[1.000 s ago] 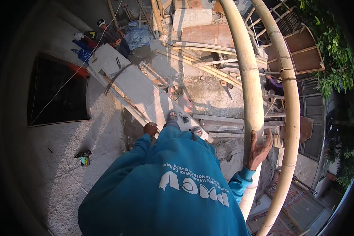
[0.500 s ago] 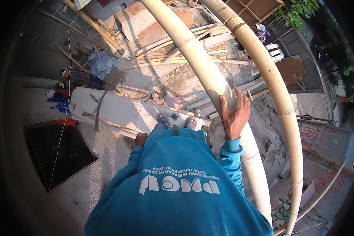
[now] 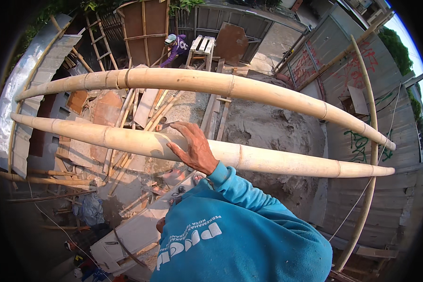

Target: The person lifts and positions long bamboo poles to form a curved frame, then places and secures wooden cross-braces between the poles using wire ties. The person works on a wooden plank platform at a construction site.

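My right hand [image 3: 196, 149] lies on the nearer pale bamboo pole [image 3: 286, 162], its fingers spread and touching the top of the cane without wrapping round it. A second bamboo pole [image 3: 197, 80] runs roughly alongside, farther off. Both poles stretch across the view, and their right ends meet a thinner upright-looking bamboo pole [image 3: 372, 155]. Only a small part of my left hand [image 3: 160, 224] shows beside my blue sweatshirt [image 3: 249, 230]; its fingers are hidden.
Below lie a pale plank platform [image 3: 122, 239], scattered boards [image 3: 162, 110] and a grey sand heap [image 3: 277, 136]. A person in purple [image 3: 177, 48] bends near a white wooden stand [image 3: 202, 47]. Corrugated metal sheeting [image 3: 395, 188] stands at right; a thin cable [image 3: 357, 202] passes before it.
The view has swung round, so the two poles now run left to right and their far ends show. My right hand stays spread on the nearer pole.
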`<state>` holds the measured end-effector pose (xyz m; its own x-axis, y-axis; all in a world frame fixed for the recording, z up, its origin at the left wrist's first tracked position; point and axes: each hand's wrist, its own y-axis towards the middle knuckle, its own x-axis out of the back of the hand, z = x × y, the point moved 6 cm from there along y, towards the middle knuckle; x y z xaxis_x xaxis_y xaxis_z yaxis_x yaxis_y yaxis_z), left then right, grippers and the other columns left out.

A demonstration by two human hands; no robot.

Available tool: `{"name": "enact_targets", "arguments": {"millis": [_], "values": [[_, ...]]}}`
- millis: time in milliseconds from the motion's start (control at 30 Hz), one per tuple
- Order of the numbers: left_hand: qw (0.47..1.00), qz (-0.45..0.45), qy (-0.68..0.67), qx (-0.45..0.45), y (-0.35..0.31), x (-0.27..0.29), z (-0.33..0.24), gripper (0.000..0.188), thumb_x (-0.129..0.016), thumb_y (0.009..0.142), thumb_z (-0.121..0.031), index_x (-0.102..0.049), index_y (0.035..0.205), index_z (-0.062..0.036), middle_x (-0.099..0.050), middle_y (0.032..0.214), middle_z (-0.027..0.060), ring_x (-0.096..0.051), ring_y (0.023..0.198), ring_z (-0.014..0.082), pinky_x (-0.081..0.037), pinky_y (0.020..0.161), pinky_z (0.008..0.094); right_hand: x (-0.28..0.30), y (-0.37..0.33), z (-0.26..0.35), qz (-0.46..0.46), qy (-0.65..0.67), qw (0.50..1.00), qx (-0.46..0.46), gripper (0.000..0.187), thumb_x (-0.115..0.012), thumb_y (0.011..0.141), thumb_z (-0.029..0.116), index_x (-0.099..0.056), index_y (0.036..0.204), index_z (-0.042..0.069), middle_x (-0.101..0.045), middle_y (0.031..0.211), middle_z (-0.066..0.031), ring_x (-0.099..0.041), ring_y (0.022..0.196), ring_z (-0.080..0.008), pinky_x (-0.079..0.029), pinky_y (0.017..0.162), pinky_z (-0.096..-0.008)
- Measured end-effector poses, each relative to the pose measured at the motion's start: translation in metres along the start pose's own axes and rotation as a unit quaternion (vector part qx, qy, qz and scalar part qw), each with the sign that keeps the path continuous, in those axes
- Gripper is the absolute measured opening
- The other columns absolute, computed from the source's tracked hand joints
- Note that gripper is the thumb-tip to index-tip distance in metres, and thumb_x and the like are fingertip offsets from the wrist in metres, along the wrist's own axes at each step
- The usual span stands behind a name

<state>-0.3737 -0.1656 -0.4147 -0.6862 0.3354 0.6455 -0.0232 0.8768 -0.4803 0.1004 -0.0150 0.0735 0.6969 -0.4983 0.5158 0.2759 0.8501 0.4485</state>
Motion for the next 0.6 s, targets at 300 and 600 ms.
{"name": "enact_targets", "arguments": {"millis": [300, 600], "values": [[0.915, 0.134, 0.357, -0.133, 0.073, -0.008, -0.06, 0.02, -0.061, 0.087, -0.018, -0.075, 0.088, -0.0032, -0.073, 0.077, 0.0145, -0.069, 0.072, 0.025, -0.055, 0.066, 0.0398, 0.123, -0.041, -0.024, -0.211, -0.091, 0.971, -0.067, 0.043, -0.072, 0.088, 0.015, -0.06, 0.127, 0.005, -0.061, 0.123, -0.0185, -0.058, 0.114, -0.0361, -0.048, 0.098, -0.0448], [0.834, 0.174, 0.487, -0.192, 0.109, -0.016, -0.076, 0.02, -0.06, 0.088, -0.018, -0.074, 0.086, -0.0046, -0.072, 0.076, 0.0148, -0.068, 0.07, 0.026, -0.054, 0.064, 0.0409, 0.305, -0.147, -0.074, -0.531, -0.217, 0.787, -0.228, 0.035, -0.065, 0.094, 0.019, -0.062, 0.125, 0.004, -0.061, 0.122, -0.0143, -0.057, 0.116, -0.0283, -0.044, 0.102, -0.0428]]}}
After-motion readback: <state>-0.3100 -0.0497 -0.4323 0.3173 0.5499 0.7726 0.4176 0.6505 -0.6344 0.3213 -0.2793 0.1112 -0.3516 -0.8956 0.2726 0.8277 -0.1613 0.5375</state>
